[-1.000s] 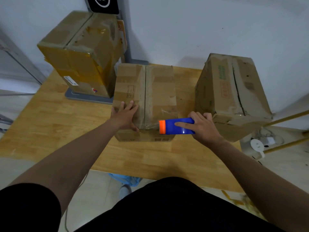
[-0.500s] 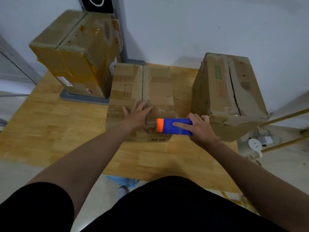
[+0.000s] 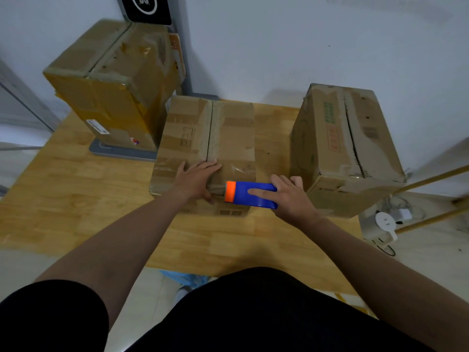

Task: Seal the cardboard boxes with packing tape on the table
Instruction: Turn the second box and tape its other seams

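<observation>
A low cardboard box point(image 3: 203, 133) lies in the middle of the wooden table point(image 3: 76, 194), its centre seam running away from me. My left hand point(image 3: 196, 180) presses flat on the near end of that seam, fingers straight. My right hand point(image 3: 289, 198) grips a blue tape dispenser with an orange end point(image 3: 250, 195) at the box's near right edge, index finger stretched along its top. Clear tape shows on the box top just beyond the dispenser. A taller box point(image 3: 342, 148) with an open top seam stands to the right.
A yellow-taped box point(image 3: 114, 85) sits on a grey scale platform point(image 3: 121, 152) at the back left, against the wall. White devices and cables point(image 3: 385, 222) lie on the floor right of the table, beside wooden poles.
My left hand has slid right and forward from the box's left flap onto the centre seam. The dispenser and my right hand have stayed at the near edge.
</observation>
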